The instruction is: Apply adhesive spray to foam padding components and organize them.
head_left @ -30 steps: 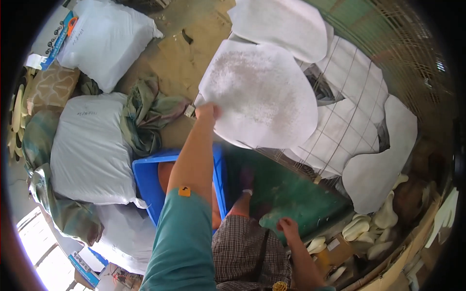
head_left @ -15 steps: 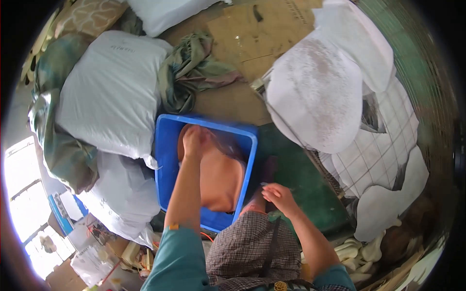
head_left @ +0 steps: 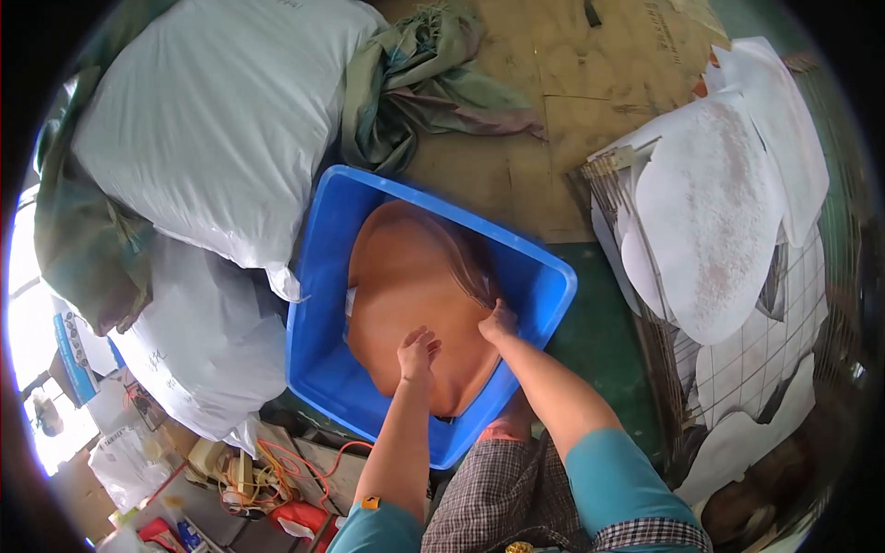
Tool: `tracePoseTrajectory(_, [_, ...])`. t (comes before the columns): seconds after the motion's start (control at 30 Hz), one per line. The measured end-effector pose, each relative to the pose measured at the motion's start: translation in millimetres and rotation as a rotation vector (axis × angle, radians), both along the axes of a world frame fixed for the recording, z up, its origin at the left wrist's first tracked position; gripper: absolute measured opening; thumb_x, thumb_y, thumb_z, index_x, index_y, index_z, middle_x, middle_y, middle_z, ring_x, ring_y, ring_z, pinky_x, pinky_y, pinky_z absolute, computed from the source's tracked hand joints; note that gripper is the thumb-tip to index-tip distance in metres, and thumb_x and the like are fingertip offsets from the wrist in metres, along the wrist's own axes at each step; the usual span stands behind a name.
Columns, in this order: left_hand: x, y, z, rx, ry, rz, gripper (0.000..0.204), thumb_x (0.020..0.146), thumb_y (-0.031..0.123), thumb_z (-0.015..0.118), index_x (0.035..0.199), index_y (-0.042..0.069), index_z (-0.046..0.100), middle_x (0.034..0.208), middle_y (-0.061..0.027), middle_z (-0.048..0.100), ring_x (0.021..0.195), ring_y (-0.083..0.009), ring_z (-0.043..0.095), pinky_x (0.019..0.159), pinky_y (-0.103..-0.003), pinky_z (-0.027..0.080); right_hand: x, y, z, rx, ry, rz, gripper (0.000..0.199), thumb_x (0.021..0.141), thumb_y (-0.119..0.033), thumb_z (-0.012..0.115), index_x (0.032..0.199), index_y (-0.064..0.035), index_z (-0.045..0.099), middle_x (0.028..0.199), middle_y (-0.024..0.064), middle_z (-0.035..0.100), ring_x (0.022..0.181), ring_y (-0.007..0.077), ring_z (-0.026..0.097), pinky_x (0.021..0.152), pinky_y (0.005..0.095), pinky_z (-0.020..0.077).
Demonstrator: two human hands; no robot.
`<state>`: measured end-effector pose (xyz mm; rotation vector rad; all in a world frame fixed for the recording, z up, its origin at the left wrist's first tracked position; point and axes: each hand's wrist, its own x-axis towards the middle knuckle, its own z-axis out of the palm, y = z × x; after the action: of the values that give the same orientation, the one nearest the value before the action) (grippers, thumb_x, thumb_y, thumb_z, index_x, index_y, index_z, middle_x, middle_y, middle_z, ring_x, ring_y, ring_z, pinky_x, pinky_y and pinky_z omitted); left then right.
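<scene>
Brown leather-like sheets (head_left: 415, 304) with rounded outlines lie stacked inside a blue plastic bin (head_left: 452, 205) in front of me. My left hand (head_left: 419, 352) is over the middle of the top sheet, fingers loosely bent and apart, holding nothing. At the stack's right edge, my right hand (head_left: 499, 322) has its fingers closed on the rim of the brown sheets. How many sheets it grips is hidden. Both forearms reach over the near wall of the bin.
Stuffed white sacks (head_left: 221, 111) crowd the left, touching the bin. A green cloth (head_left: 406, 92) lies beyond it on flattened cardboard (head_left: 590, 101). At right, a wire rack (head_left: 668, 369) carries white cut sheets (head_left: 719, 212). Orange cable (head_left: 323, 475) runs at lower left.
My left hand has drawn back from the bin's far end to the middle of the sheet. My right hand has moved into the bin and taken the sheets' edge. The view has shifted.
</scene>
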<state>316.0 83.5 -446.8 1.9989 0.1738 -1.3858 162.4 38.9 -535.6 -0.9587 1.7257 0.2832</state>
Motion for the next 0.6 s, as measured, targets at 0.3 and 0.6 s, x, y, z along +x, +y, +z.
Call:
tracePoseTrajectory(0.3, [-17.6, -13.9, -31.2, 0.006, -0.050, -0.180, 0.034, 0.076, 0.010, 0.060, 0.108, 0.000, 0.053, 0.084, -0.0065, 0.058, 0.070, -0.0142, 0.057, 0.056, -0.023, 0.045, -6.2, 23.2, -20.4, -0.195, 0.100, 0.251, 0.040, 0.064, -0.029, 0.068, 0.091, -0.0005, 0.060, 0.097, 0.0222, 0.060, 0.094, 0.0330, 0.058, 0.082, 0.0386, 0.0480])
tracePoseTrajectory(0.6, [-49.1, -73.1, -44.6, 0.073, -0.386, -0.536, 0.057, 0.064, 0.025, 0.073, 0.108, -0.006, 0.051, 0.092, -0.0145, 0.062, 0.087, -0.0212, 0.060, 0.077, -0.029, 0.047, 14.7, 20.8, 33.2, -0.230, -0.120, 0.031, 0.051, 0.063, -0.032, 0.070, 0.100, -0.0002, 0.053, 0.093, 0.0220, 0.060, 0.091, 0.0362, 0.058, 0.079, 0.0406, 0.0472])
